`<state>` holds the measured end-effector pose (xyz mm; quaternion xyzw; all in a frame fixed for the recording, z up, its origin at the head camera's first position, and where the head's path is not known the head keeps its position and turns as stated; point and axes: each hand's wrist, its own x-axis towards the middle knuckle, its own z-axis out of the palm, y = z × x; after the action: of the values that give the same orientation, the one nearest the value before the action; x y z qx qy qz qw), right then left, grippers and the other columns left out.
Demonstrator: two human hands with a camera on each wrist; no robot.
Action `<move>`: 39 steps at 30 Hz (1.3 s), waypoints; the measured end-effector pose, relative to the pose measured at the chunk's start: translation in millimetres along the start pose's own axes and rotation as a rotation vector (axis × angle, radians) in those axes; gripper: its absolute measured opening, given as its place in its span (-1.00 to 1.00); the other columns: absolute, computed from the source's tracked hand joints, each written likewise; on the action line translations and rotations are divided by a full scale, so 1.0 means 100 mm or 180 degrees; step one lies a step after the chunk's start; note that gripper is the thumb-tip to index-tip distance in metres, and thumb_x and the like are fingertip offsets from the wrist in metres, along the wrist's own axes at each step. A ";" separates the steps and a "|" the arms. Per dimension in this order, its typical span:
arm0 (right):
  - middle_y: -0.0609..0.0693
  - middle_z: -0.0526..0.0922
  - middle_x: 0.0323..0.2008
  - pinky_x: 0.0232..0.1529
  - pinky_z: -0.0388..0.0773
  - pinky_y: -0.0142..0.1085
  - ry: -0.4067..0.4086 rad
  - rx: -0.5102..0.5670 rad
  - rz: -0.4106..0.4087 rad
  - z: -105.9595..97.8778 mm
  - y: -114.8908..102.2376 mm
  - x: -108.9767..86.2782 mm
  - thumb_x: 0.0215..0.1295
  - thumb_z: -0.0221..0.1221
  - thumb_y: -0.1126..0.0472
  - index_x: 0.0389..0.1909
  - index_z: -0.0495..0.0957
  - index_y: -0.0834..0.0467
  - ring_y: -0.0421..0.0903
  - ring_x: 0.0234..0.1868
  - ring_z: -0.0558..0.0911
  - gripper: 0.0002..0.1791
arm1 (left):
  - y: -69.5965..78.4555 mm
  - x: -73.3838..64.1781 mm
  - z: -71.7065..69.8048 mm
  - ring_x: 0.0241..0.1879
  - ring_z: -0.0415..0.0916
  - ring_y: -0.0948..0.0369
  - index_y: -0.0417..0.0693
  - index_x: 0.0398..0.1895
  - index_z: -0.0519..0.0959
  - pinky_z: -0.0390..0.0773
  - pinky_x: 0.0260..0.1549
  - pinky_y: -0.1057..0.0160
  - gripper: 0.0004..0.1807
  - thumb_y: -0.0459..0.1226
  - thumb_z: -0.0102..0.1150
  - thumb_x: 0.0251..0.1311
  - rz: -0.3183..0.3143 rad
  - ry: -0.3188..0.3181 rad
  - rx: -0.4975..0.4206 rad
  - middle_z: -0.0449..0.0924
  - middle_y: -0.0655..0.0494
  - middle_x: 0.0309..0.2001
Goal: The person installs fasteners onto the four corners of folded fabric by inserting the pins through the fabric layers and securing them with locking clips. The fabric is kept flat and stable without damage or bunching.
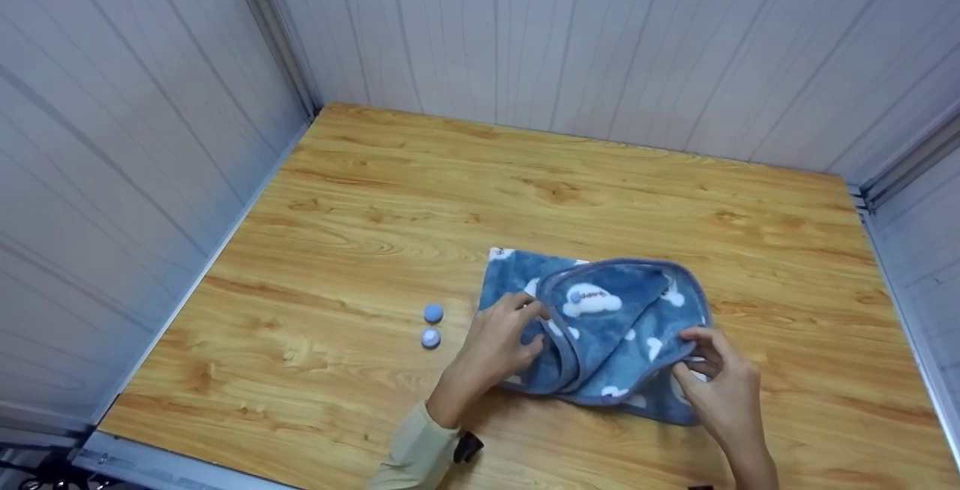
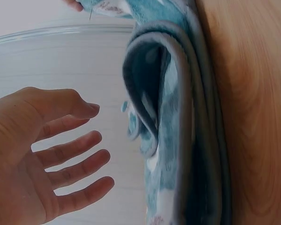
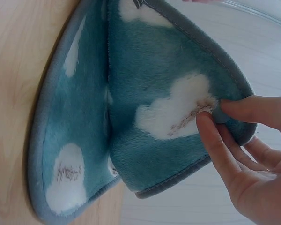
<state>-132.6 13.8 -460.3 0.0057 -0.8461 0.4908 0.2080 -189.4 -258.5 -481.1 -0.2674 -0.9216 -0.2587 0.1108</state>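
Observation:
A blue fleece blanket (image 1: 600,355) with white cloud patches and grey-blue edging lies folded in layers, its upper flap raised. At its right end, my right hand (image 1: 724,381) pinches the flap's corner between thumb and fingertips. A small round blue piece (image 3: 220,113) shows at that pinch in the right wrist view. Over the blanket's left part hovers my left hand (image 1: 499,336), its fingers loosely bent. In the left wrist view that hand (image 2: 51,154) holds nothing and is apart from the curled blanket edge (image 2: 178,70). Another round blue piece (image 1: 576,297) sits on a cloud patch.
Two small round blue pieces (image 1: 433,313) lie on the wood-grain table (image 1: 337,250), left of the blanket. White panel walls (image 1: 480,40) bound the table at the back and sides. A small black object (image 1: 468,447) is beside the left sleeve.

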 end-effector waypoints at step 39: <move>0.12 0.63 -0.35 -0.38 0.55 -0.49 -0.0030 0.0086 -0.0094 0.01 0.05 -0.03 -0.20 0.12 0.72 -0.27 0.56 0.37 -0.28 -0.38 0.62 -0.60 | -0.79 -0.30 -0.18 -0.22 0.43 0.03 -0.12 -0.28 0.65 0.45 -0.39 0.06 -0.87 -0.39 0.24 0.06 -0.1068 0.0081 0.0183 0.55 -0.03 -0.21</move>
<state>-131.4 15.0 -465.5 0.0234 -0.8401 0.4991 0.2111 -207.2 -338.6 -509.1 -0.1032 -0.9588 -0.2505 0.0853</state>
